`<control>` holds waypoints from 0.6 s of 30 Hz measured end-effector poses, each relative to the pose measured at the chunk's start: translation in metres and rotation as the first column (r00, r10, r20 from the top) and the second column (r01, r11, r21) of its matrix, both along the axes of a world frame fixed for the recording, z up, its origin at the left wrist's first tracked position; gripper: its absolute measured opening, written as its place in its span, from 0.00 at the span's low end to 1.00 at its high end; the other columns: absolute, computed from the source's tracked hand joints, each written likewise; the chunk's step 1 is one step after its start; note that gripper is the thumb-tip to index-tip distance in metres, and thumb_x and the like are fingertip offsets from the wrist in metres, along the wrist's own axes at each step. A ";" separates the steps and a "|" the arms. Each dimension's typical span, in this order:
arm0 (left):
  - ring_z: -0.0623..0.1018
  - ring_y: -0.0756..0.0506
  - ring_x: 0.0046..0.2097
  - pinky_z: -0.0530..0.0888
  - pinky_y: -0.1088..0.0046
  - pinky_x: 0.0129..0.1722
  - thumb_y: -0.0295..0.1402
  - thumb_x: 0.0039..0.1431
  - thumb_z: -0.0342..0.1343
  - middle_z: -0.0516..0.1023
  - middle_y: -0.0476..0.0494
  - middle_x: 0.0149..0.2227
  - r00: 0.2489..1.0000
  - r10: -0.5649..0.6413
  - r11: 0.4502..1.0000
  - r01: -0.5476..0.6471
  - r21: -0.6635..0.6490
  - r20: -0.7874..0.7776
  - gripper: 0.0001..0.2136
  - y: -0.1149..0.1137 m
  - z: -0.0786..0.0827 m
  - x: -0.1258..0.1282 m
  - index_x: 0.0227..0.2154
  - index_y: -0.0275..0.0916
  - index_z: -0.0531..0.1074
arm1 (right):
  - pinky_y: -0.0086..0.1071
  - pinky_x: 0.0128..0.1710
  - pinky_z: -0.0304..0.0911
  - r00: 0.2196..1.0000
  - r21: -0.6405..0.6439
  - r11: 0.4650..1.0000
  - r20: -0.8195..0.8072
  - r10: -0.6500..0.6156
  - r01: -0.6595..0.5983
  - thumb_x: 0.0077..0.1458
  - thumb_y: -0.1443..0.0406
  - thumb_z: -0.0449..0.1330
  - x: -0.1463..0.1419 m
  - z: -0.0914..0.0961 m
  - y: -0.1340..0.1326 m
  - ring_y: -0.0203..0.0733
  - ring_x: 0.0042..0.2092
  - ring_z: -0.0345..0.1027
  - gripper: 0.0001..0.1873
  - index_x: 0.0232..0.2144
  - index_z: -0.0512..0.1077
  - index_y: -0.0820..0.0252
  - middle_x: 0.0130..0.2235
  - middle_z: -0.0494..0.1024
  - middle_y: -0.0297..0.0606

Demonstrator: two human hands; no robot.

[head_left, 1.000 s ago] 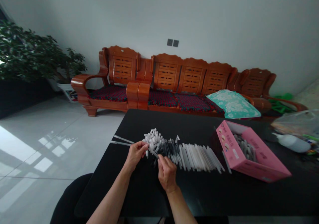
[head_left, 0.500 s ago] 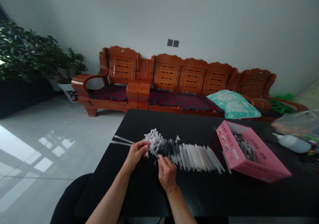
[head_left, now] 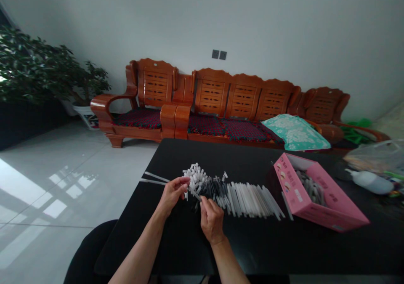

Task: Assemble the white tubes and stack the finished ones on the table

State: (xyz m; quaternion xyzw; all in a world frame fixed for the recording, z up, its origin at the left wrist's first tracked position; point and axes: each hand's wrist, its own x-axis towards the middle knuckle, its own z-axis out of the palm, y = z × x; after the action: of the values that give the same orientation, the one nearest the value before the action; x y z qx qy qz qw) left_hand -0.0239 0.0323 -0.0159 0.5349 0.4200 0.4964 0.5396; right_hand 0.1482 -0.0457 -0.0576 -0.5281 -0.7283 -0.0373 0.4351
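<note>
My left hand (head_left: 172, 194) is closed in a pinch at the near edge of a pile of small white caps (head_left: 195, 177); what its fingertips hold is too small to name. My right hand (head_left: 211, 220) is closed around the end of a thin dark stick (head_left: 197, 196) that points up toward the left hand. Both hands work over the black table (head_left: 240, 246). Just right of them lies a row of thin white and dark sticks (head_left: 246, 197).
An open pink box (head_left: 318, 200) with more grey pieces stands at the right. Two loose white sticks (head_left: 154, 179) lie left of the caps. A white bottle (head_left: 370, 180) and a plastic bag (head_left: 375, 155) sit far right. A wooden sofa (head_left: 221, 103) stands behind the table.
</note>
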 end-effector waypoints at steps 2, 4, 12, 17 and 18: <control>0.69 0.52 0.22 0.64 0.80 0.19 0.46 0.54 0.59 0.76 0.46 0.28 0.999 0.041 0.999 -0.041 0.006 -0.036 0.19 0.000 -0.002 0.000 0.40 0.35 0.76 | 0.32 0.34 0.63 1.000 0.003 1.000 0.000 -0.002 0.002 0.64 0.69 0.47 0.000 0.000 0.000 0.42 0.33 0.70 0.17 0.48 0.72 0.66 0.32 0.74 0.43; 0.65 0.54 0.19 0.59 0.81 0.16 0.48 0.55 0.56 0.71 0.50 0.21 0.991 0.095 0.995 -0.097 -0.013 -0.097 0.18 0.001 -0.004 0.001 0.31 0.35 0.75 | 0.32 0.34 0.63 1.000 0.008 1.000 0.005 0.000 0.000 0.64 0.69 0.47 0.000 0.002 0.000 0.42 0.33 0.70 0.17 0.48 0.73 0.67 0.32 0.74 0.43; 0.63 0.54 0.19 0.58 0.80 0.18 0.46 0.49 0.63 0.68 0.52 0.19 1.000 -0.010 0.999 0.009 -0.035 -0.017 0.18 -0.002 0.001 0.002 0.33 0.34 0.76 | 0.32 0.33 0.63 1.000 0.006 1.000 0.004 -0.004 0.004 0.65 0.68 0.46 -0.001 0.005 -0.001 0.42 0.33 0.71 0.18 0.48 0.73 0.66 0.31 0.74 0.43; 0.63 0.54 0.17 0.57 0.80 0.16 0.50 0.54 0.57 0.68 0.52 0.17 0.992 0.071 0.996 -0.076 -0.045 -0.105 0.20 -0.001 0.000 0.002 0.29 0.35 0.75 | 0.32 0.34 0.63 1.000 0.008 1.000 -0.001 0.007 -0.007 0.65 0.68 0.45 0.000 0.004 -0.001 0.42 0.33 0.70 0.18 0.48 0.73 0.66 0.31 0.75 0.43; 0.62 0.55 0.16 0.56 0.80 0.16 0.50 0.53 0.57 0.65 0.53 0.15 0.989 0.086 0.994 -0.093 -0.053 -0.122 0.20 -0.001 -0.001 0.002 0.24 0.35 0.73 | 0.32 0.34 0.63 1.000 0.008 1.000 -0.001 0.008 -0.008 0.65 0.68 0.45 0.000 0.004 -0.001 0.42 0.33 0.70 0.18 0.48 0.73 0.66 0.32 0.75 0.44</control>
State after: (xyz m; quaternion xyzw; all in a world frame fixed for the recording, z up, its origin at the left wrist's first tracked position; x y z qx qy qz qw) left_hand -0.0214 0.0318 -0.0173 0.5284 0.4895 0.4746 0.5059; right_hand 0.1482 -0.0463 -0.0536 -0.5236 -0.7298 -0.0383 0.4379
